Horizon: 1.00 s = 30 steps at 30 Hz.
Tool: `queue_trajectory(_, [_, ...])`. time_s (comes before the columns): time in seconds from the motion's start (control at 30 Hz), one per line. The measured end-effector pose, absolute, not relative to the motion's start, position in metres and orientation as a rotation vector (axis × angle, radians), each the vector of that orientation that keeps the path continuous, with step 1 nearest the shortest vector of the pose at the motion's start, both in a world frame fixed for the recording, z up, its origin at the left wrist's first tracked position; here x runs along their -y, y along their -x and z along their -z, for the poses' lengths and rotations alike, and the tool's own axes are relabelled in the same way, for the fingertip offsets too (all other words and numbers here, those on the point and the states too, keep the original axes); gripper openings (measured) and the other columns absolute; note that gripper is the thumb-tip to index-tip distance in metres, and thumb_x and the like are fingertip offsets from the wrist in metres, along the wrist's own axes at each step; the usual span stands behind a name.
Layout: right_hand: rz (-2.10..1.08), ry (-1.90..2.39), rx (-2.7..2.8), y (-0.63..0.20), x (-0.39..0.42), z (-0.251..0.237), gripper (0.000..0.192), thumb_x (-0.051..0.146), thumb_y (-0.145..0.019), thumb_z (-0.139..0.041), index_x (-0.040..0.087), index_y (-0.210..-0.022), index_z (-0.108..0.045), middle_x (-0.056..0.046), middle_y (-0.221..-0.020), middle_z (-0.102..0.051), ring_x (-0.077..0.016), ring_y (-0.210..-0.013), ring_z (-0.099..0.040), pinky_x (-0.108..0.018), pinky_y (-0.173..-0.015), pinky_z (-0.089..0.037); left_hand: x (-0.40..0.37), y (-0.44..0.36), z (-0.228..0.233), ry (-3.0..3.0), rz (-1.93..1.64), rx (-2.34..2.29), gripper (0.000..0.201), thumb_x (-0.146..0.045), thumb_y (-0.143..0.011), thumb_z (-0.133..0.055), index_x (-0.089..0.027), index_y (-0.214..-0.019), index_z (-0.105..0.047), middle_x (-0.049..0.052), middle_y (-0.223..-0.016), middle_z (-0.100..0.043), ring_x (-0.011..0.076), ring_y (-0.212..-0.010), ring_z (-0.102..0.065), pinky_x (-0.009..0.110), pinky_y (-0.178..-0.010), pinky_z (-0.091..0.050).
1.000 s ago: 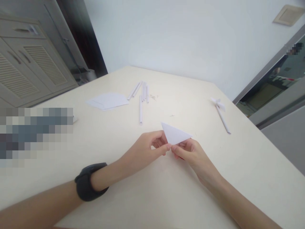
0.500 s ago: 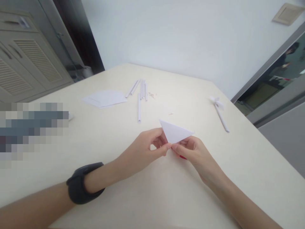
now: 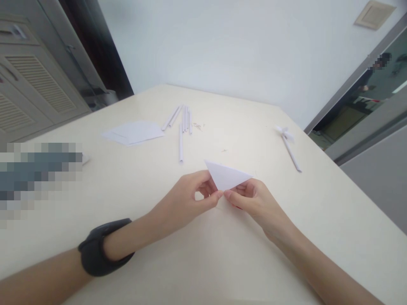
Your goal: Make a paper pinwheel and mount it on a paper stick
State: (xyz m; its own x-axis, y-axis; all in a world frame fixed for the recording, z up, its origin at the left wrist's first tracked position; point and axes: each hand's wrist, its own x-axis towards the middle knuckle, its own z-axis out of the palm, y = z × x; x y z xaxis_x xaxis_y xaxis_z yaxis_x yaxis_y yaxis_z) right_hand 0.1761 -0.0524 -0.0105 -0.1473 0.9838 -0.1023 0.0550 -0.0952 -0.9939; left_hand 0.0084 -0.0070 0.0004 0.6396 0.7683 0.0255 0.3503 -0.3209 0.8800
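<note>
The paper triangle [image 3: 227,176] is being pinched at its near tip by both hands, L hand [image 3: 187,201] & R hand [image 3: 254,201], just above the table [image 3: 318,212]. Its long edge is being kept pointing left-right, away from both hands equally.

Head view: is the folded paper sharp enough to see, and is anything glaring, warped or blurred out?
Head view: soft, even light, no glare; the white folded paper pinched between left hand and right hand has clear edges but washed-out creases. Table edges bow from wide-angle distortion. A pixelated block masks the left side.
</note>
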Motion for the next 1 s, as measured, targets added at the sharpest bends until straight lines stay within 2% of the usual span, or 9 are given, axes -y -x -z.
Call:
queue_trajectory(0.3, [-1.349,1.301,1.309,-0.1767,0.0522,0.0089,0.011,0.020,-0.080,-0.056,0.016,-0.087,-0.064,0.000,-0.075,-0.061,-0.0116,-0.070,-0.053,-0.024,-0.066,-0.039,0.0069,-0.0084,-0.0003,-1.936,-0.559,-0.874,0.009,-0.022,-0.083,-0.048,-0.015,-0.080,-0.054,0.003,-0.077,-0.062,0.0156,-0.073,-0.058,0.028,-0.068,-0.047])
queue_trajectory(0.47, [-1.391,1.283,1.282,-0.1752,0.0521,0.0069,0.008,0.020,-0.079,-0.057,0.015,-0.084,-0.061,-0.001,-0.079,-0.060,-0.0113,-0.072,-0.052,-0.024,-0.067,-0.038,0.0073,-0.0083,0.0012,-1.944,-0.577,-0.886,0.012,-0.024,-0.083,-0.049,-0.015,-0.081,-0.056,0.002,-0.076,-0.062,0.0147,-0.071,-0.058,0.026,-0.067,-0.046])
queue_trajectory(0.53, [-1.393,1.312,1.278,-0.1747,0.0514,0.0055,0.006,0.020,-0.079,-0.058,0.015,-0.081,-0.059,0.001,-0.074,-0.057,-0.0102,-0.067,-0.049,-0.023,-0.064,-0.036,0.0077,-0.0086,0.0019,-1.948,-0.589,-0.877,0.012,-0.024,-0.083,-0.048,-0.015,-0.081,-0.055,0.002,-0.077,-0.062,0.0146,-0.071,-0.058,0.027,-0.066,-0.046])
queue_trajectory(0.63, [-1.372,1.360,1.270,-0.1765,0.0506,0.0045,0.009,0.022,-0.079,-0.058,0.015,-0.074,-0.057,0.004,-0.065,-0.048,-0.0084,-0.060,-0.042,-0.023,-0.058,-0.032,0.0077,-0.0095,0.0012,-1.938,-0.580,-0.874,0.011,-0.023,-0.083,-0.049,-0.015,-0.079,-0.055,0.002,-0.076,-0.062,0.0150,-0.071,-0.058,0.027,-0.068,-0.047])
queue_trajectory(0.83, [-1.359,1.318,1.248,-0.1811,0.0494,0.0050,0.008,0.023,-0.078,-0.057,0.015,-0.079,-0.059,0.002,-0.068,-0.052,-0.0099,-0.061,-0.044,-0.024,-0.058,-0.033,0.0063,-0.0089,-0.0019,-1.923,-0.592,-0.892,0.012,-0.024,-0.083,-0.050,-0.015,-0.081,-0.058,0.001,-0.072,-0.062,0.0154,-0.070,-0.058,0.028,-0.069,-0.047])
queue_trajectory(1.0, [-1.402,1.297,1.238,-0.1797,0.0484,0.0057,0.012,0.023,-0.077,-0.057,0.015,-0.069,-0.056,0.005,-0.059,-0.046,-0.0075,-0.054,-0.037,-0.022,-0.052,-0.027,0.0049,-0.0076,0.0018,-1.903,-0.596,-0.899,0.012,-0.024,-0.083,-0.051,-0.016,-0.078,-0.058,0.000,-0.069,-0.061,0.0144,-0.067,-0.058,0.027,-0.068,-0.047])
